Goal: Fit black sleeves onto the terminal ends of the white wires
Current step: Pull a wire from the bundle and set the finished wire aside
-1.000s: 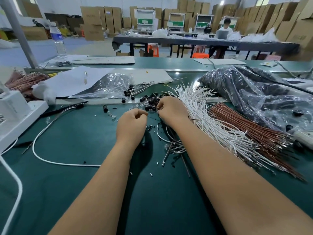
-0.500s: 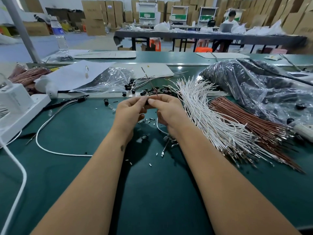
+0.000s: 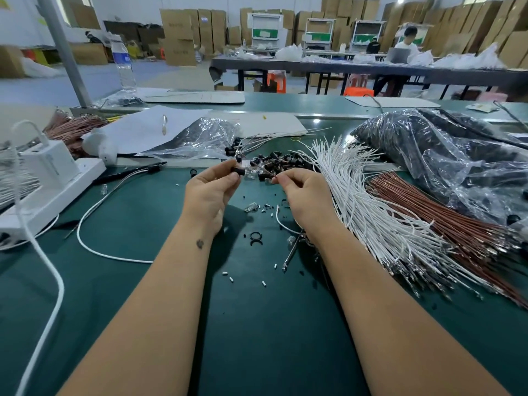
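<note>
One black sleeve (image 3: 237,170) was pinched between the fingertips of the left hand (image 3: 208,192), just above the middle of the frame. The right hand (image 3: 305,195) pinched a thin wire end (image 3: 264,170) beside it, a small gap between the two. Behind them lay a pile of black sleeves (image 3: 281,162). White wires (image 3: 371,201) fanned out at the right, brown wires (image 3: 445,212) beyond them, all on the green table (image 3: 257,324).
</note>
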